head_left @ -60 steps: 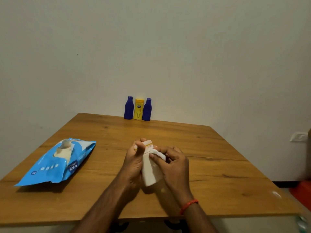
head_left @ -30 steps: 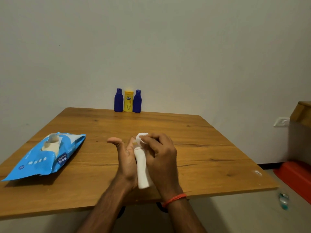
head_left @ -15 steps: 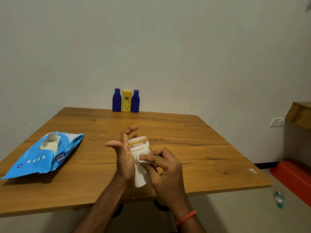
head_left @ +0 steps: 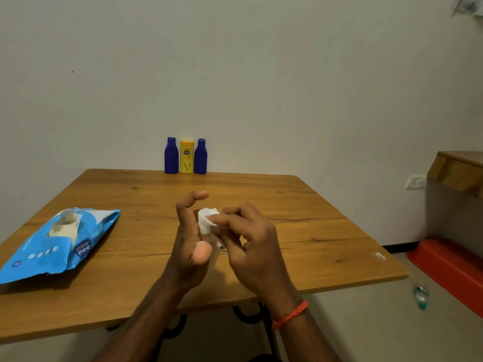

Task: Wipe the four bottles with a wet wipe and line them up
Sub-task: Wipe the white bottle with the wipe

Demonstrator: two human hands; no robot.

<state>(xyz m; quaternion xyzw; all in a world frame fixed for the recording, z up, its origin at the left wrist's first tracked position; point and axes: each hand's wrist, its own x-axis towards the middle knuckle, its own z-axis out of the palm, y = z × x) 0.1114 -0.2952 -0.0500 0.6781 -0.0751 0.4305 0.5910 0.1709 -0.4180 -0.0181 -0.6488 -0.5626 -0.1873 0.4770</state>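
Right now the white bottle [head_left: 209, 240] sits between my palms above the near half of the wooden table [head_left: 300, 231], mostly hidden (only slivers of it show). My left hand [head_left: 192, 246] cups it from the side, index finger curled up loose. My right hand [head_left: 251, 246] pinches a folded wet wipe [head_left: 206, 220] against its top. At the far edge, against the wall, two blue bottles [head_left: 171, 155] [head_left: 200, 157] flank a yellow bottle [head_left: 187, 158], upright and touching. To my left lies the blue wipes pack [head_left: 52, 246], flap open. An orange thread band [head_left: 290, 315] circles my right wrist.
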